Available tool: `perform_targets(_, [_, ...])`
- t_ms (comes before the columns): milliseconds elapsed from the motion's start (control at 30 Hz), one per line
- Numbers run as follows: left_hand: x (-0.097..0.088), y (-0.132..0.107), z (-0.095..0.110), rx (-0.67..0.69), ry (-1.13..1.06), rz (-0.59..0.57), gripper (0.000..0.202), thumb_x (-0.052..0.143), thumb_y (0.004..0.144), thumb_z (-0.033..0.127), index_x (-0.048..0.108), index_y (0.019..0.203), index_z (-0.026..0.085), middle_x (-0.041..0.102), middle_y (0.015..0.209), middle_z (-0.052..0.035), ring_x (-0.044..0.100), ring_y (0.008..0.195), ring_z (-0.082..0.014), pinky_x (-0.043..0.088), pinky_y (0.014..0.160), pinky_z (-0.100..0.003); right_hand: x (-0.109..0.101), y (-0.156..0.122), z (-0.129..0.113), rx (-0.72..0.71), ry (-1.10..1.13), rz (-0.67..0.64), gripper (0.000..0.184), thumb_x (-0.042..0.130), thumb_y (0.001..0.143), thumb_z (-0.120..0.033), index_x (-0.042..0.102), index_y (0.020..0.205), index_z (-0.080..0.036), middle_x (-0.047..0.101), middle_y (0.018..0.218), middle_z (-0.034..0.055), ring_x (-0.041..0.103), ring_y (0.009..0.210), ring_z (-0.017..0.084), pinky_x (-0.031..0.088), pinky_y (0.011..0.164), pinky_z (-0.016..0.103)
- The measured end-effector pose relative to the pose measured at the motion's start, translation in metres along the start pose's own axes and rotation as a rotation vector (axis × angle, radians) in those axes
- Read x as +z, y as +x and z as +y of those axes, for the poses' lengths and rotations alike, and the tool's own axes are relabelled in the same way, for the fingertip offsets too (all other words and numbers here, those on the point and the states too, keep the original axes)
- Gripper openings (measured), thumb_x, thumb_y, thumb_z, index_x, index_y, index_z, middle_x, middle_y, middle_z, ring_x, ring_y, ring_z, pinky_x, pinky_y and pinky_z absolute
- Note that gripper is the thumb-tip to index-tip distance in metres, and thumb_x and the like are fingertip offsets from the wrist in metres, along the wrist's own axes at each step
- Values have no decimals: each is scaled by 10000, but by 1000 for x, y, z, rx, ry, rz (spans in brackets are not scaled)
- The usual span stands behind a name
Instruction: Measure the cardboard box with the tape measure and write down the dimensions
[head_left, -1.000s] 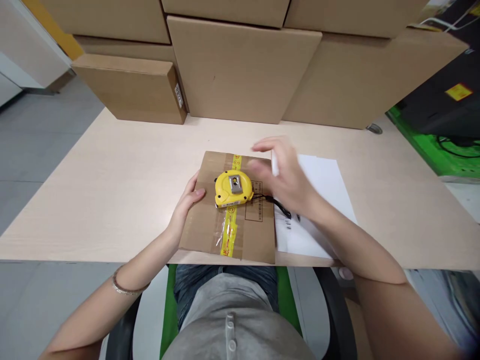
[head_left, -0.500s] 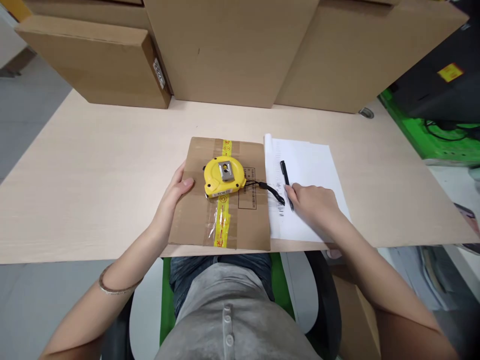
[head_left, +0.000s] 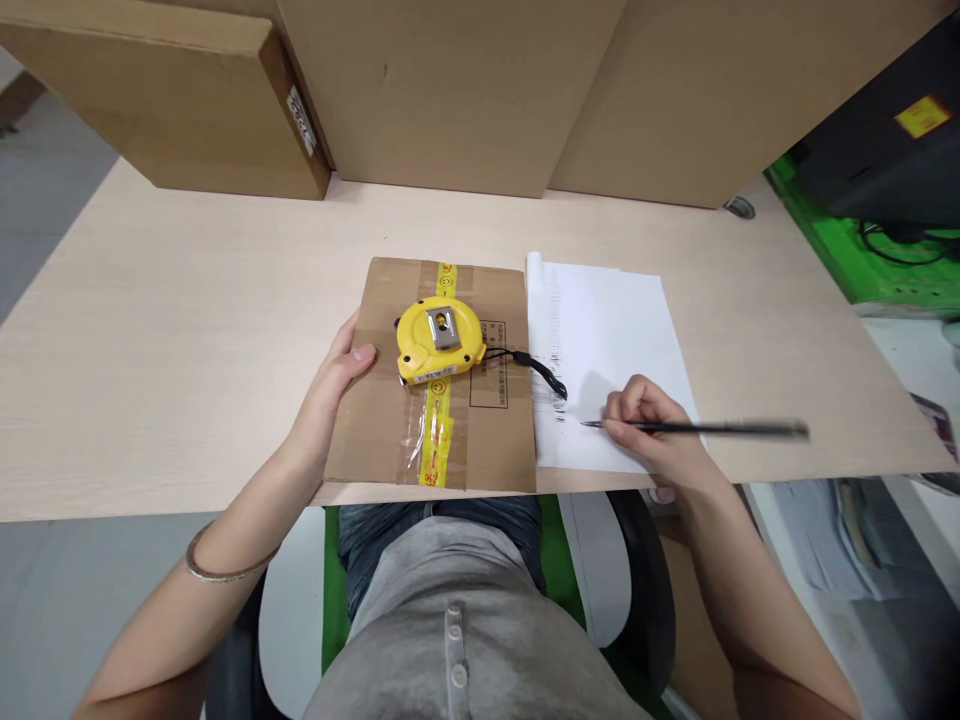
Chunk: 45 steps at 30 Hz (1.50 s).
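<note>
A flat cardboard box [head_left: 499,445] with yellow printed tape lies at the table's front edge. My left hand [head_left: 322,395] grips its left side, thumb on top. On the box rests a yellow tape measure [head_left: 416,340], its metal clip facing up and its black wrist strap [head_left: 546,375] trailing onto the paper. My right hand [head_left: 652,420] is closed around a black pen [head_left: 724,430]. The pen's tip points left, by a column of small handwritten marks on the white paper [head_left: 611,310]; whether it touches the sheet I cannot tell. The pen's back end is blurred.
Large cardboard boxes [head_left: 465,90] stand along the back of the wooden table [head_left: 187,340]. A smaller carton [head_left: 187,110] leans there at the left. To the right are a green surface [head_left: 900,260] with black cables and a dark item bearing a yellow label [head_left: 922,117].
My right hand has taken up the pen that lay on the paper and turned it so the tip points left. My left hand stays on the box. The view has shifted slightly.
</note>
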<state>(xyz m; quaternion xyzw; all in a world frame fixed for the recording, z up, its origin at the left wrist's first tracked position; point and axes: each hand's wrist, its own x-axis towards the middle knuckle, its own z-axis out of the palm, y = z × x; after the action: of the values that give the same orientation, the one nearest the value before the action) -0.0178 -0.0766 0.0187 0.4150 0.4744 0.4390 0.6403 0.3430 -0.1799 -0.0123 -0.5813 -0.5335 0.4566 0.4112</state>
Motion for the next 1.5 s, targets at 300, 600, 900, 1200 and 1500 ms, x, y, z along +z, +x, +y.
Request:
perform_targets(300, [-2, -1, -2, 1, -14, 4, 518, 731, 888, 509, 681, 1361, 303, 724, 1405, -34, 674, 1305, -390, 598, 1029, -473, 20, -5, -7, 206, -99, -193, 387, 773, 923, -550, 572, 798, -244, 673, 604, -9, 574, 499, 131, 451, 502, 269])
perform_targets(600, [0, -2, -1, -1, -24, 7, 501, 744, 875, 504, 700, 1339, 319, 720, 1417, -16, 654, 1347, -374, 575, 1086, -452, 25, -2, -9, 95, -157, -130, 395, 841, 834, -471, 563, 688, -232, 579, 550, -35, 440, 463, 92, 343, 449, 252])
perform_targets(900, [-2, -3, -3, 1, -7, -12, 505, 706, 902, 526, 680, 1373, 347, 718, 1431, -11, 661, 1332, -378, 586, 1044, -458, 22, -2, 1, 33, -199, -206, 315, 797, 873, -417, 605, 713, -225, 600, 622, -9, 451, 503, 112, 341, 472, 272])
perform_targets(1200, [1, -3, -1, 0, -21, -4, 436, 718, 889, 513, 719, 1288, 336, 731, 1407, 10, 644, 1356, -369, 566, 1114, -459, 23, -5, 3, 0, -228, -196, 337, 762, 908, -378, 611, 653, -217, 598, 621, 9, 477, 534, 129, 344, 505, 288])
perform_targets(1500, [-1, -4, -2, 5, -16, -20, 463, 719, 903, 528, 701, 1322, 331, 707, 1448, -2, 626, 1395, -373, 568, 1126, -463, 21, -4, 2, -12, -218, -223, 328, 738, 923, -340, 599, 655, -212, 586, 627, 6, 472, 549, 126, 344, 518, 280])
